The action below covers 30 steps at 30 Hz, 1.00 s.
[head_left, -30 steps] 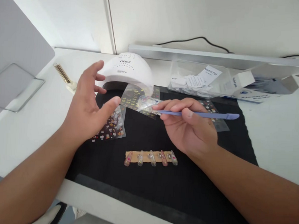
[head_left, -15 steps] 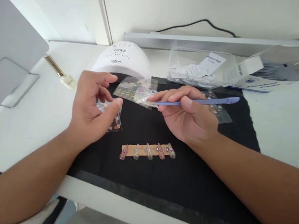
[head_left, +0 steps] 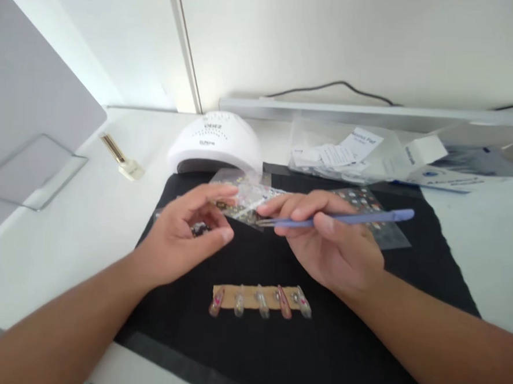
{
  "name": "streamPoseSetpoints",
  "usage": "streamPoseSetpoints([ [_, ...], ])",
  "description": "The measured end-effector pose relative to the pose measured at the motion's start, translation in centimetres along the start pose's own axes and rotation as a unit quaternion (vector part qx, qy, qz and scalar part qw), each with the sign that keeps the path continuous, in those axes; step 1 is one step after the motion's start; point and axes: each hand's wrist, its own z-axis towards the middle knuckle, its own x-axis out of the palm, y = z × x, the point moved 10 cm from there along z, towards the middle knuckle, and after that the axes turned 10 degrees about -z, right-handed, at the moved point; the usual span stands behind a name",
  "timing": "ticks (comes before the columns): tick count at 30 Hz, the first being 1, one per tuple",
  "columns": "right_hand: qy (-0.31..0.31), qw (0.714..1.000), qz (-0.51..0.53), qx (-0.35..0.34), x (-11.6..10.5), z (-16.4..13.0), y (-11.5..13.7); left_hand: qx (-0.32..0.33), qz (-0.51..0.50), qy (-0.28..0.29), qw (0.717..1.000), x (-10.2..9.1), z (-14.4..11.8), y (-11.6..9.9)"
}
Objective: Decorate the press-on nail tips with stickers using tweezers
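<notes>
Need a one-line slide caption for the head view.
Right hand grips blue tweezers over sticker sheets; left hand beside, nail strip below.

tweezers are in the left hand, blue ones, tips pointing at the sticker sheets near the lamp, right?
Not quite: the head view shows the blue tweezers in the right hand, not the left. Their tips do point at the sticker sheets near the lamp.
</notes>
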Motion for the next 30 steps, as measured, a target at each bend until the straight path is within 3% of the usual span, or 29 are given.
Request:
streamPoseSetpoints([
  [7, 0.033, 0.999, -0.022, -0.032, 0.6, -0.3, 1.9, 0.033, -0.088, -0.002, 0.996, 0.7, -0.1, 0.5],
  [16, 0.036, 0.988, -0.124, -0.086, 1.3, -1.3, 4.0, 0.078, -0.032, -0.034, 0.996, 0.2, -0.3, -0.9],
  [21, 0.018, 0.985, -0.144, -0.095, 1.0, -1.4, 3.8, 0.080, -0.016, -0.019, 0.996, 0.3, -0.4, -0.9],
  [25, 0.001, 0.985, -0.144, -0.098, 0.9, -1.6, 3.5, 0.041, -0.076, -0.040, 0.995, 0.0, -0.7, 0.1],
  [27, -0.008, 0.985, -0.141, -0.099, 0.7, -1.7, 3.5, 0.058, -0.089, -0.053, 0.993, -0.2, -1.1, -0.1],
  [30, -0.019, 0.985, -0.139, -0.095, 0.6, -1.8, 3.4, 0.114, -0.021, -0.041, 0.992, 0.2, -1.7, -1.4],
])
